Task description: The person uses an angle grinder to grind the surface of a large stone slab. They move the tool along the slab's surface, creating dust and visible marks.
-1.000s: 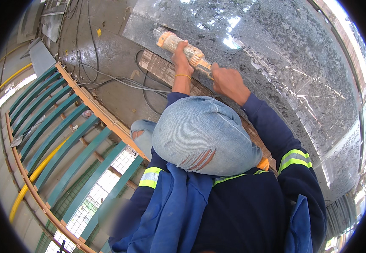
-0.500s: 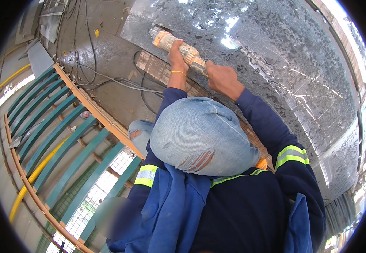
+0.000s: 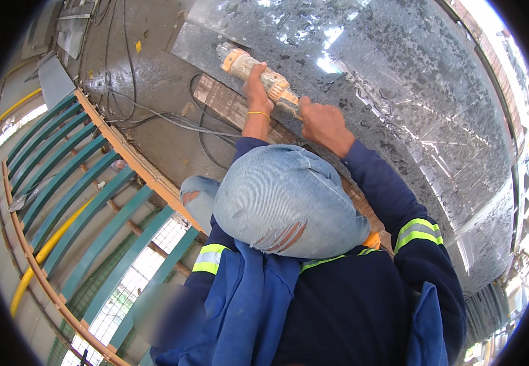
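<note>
A dusty white-and-orange angle grinder (image 3: 244, 64) lies slantwise over the near-left edge of a wet grey metal sheet (image 3: 399, 79). My left hand (image 3: 256, 93), with a thin yellow band at the wrist, is closed around the middle of its body. At the tool's rear end, my right hand (image 3: 325, 125) is closed on the narrow handle. The grinder's silver head points to the far left, close to the sheet's edge. Its disc cannot be made out. My bent knee in torn jeans (image 3: 289, 198) is just below both hands.
A reddish-brown plank (image 3: 222, 100) runs beside the sheet, under my arms. Grey cables (image 3: 173, 119) cross the wet floor (image 3: 154, 67) on the left. Nearer stands a green-slatted frame with orange edges (image 3: 103, 201), and a yellow hose (image 3: 51, 244) passes behind its slats.
The view has shifted slightly. My hands and the grinder sit a little lower in it, and both hands keep the same hold.
</note>
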Action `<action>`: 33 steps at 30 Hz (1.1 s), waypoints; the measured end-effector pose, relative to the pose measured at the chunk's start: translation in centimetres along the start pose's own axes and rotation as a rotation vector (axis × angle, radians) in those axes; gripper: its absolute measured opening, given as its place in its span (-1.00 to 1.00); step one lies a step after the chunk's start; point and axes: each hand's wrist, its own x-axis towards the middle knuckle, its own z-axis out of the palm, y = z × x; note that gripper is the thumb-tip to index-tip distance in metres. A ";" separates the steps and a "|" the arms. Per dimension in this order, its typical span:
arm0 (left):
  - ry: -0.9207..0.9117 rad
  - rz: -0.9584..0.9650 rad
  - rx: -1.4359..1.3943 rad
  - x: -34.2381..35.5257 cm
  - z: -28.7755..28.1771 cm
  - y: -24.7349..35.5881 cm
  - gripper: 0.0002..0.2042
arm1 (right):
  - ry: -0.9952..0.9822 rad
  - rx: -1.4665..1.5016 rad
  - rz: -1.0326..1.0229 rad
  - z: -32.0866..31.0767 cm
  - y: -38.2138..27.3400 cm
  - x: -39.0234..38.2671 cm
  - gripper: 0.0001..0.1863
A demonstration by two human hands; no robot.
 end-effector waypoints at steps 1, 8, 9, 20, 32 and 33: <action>0.006 -0.001 0.002 0.3 0.0 0.0 -0.64 | -0.009 0.001 0.007 -0.1 -0.1 0.2 -0.72; 0.011 0.027 0.009 1.4 -0.1 0.3 -0.65 | -0.010 -0.001 0.003 0.6 0.0 1.4 -0.76; 0.007 0.026 0.007 1.5 -0.3 0.4 -0.65 | -0.008 0.002 0.002 0.6 -0.1 1.5 -0.76; 0.013 0.002 0.005 -1.1 0.2 -0.5 -0.67 | 0.003 -0.002 -0.038 -0.6 0.2 -1.0 -0.77; 0.020 0.003 -0.039 0.7 0.1 0.0 -0.60 | 0.035 -0.017 -0.055 0.5 0.5 0.7 -0.78; 0.018 -0.005 -0.042 0.8 0.1 0.0 -0.61 | 0.029 -0.021 -0.055 0.5 0.5 0.8 -0.78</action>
